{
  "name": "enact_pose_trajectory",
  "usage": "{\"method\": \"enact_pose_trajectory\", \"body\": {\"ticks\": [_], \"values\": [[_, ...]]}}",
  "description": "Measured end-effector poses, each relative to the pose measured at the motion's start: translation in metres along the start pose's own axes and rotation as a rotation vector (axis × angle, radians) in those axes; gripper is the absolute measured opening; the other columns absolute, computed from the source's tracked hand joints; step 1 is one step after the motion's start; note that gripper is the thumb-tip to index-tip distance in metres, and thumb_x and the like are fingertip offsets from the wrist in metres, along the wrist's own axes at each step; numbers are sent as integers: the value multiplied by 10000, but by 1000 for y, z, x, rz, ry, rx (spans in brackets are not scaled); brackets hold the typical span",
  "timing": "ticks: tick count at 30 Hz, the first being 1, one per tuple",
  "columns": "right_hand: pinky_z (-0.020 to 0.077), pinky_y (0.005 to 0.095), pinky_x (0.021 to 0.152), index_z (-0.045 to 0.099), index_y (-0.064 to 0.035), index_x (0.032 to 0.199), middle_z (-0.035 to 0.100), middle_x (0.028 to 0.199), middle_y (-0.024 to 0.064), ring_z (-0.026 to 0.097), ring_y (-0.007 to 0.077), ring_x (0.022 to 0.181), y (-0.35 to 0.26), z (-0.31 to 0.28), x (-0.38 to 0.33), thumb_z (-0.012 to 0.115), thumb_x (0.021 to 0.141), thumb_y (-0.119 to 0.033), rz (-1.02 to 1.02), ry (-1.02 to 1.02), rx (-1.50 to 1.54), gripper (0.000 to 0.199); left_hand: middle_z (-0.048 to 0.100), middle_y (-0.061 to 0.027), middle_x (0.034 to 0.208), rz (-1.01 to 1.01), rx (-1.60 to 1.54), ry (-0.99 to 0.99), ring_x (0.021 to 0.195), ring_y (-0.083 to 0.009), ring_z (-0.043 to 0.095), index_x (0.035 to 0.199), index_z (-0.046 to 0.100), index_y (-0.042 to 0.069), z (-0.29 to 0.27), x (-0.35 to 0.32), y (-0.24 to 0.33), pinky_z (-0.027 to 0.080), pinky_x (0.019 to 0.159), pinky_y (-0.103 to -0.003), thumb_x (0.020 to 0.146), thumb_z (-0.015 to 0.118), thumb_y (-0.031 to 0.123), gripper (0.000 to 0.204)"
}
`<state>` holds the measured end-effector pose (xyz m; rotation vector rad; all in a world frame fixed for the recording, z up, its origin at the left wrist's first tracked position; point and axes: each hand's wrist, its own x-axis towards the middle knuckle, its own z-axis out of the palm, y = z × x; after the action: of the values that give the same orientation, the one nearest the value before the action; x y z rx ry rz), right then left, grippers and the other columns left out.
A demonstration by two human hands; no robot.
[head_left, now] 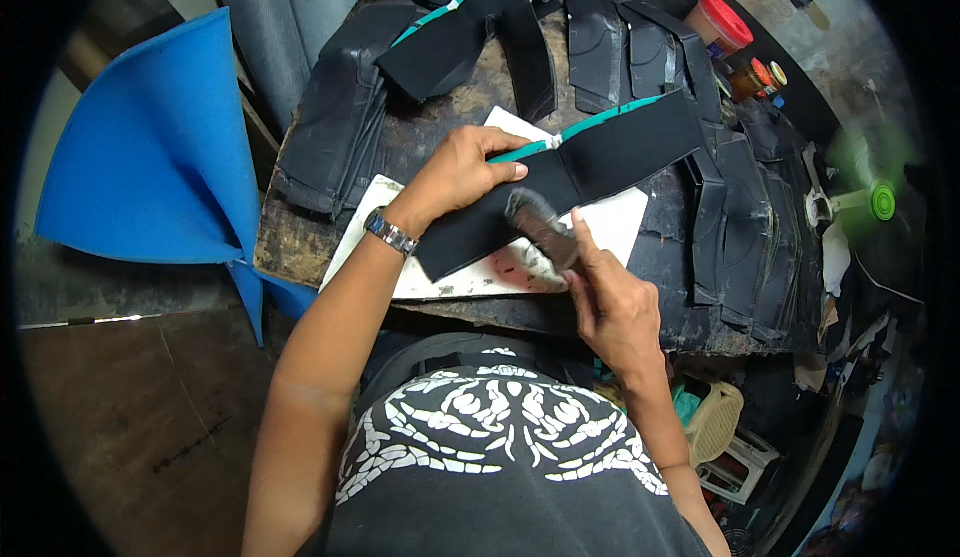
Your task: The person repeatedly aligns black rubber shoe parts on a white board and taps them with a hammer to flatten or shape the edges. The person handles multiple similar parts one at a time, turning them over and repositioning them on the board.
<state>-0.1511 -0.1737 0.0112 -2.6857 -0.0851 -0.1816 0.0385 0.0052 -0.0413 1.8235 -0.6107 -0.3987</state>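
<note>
Worn and dark, the wooden desk (300,247) carries stacks of cut black pieces (335,127) along its far and right edges, which leaves the middle free as a working zone. A white board (620,222) lies there as a backing layer; reddish smears on it suggest it catches excess from the brush. A long black strip with teal edging (600,152) lies across the board. The left hand (460,172) presses flat on the strip's left part, fingers spread, probably to keep it from sliding. The right hand (615,307) closes its grip around a brush (540,225), bristles touching the strip near its middle. A red-lidded jar (722,19) and small bottles (757,77) stand at the far right, well apart. A blue foam sheet (150,147) leans at the left, over a dark floor (150,427)
</note>
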Motion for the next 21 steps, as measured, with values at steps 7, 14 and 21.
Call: {"method": "enact_pose_trajectory", "body": {"ticks": [7, 14, 21], "values": [[553, 402, 626, 471, -151, 1565, 691, 865, 129, 706, 303, 711, -20, 8, 0, 719, 947, -161, -174, -157, 72, 666, 763, -207, 1082, -6, -76, 12, 982, -263, 733, 1207, 756, 25, 0, -1, -6, 541, 898, -344, 830, 800, 121, 392], [556, 413, 596, 447, -155, 1575, 659, 796, 123, 683, 305, 637, -15, 11, 2, 657, 997, -248, -163, -129, 191, 623, 754, -168, 1077, 148, 155, 14, 987, -241, 713, 1272, 736, 50, -1, -5, 4, 537, 903, -344, 879, 744, 124, 400], [586, 426, 649, 482, -88, 1539, 740, 1015, 176, 737, 359, 784, 26, -22, -12, 706, 955, -137, -49, 299, 189, 627, 758, -185, 1126, 70, 262, -262, 955, -258, 711, 1303, 728, 82, -22, -20, 38, 532, 932, -346, 897, 662, 78, 411]]}}
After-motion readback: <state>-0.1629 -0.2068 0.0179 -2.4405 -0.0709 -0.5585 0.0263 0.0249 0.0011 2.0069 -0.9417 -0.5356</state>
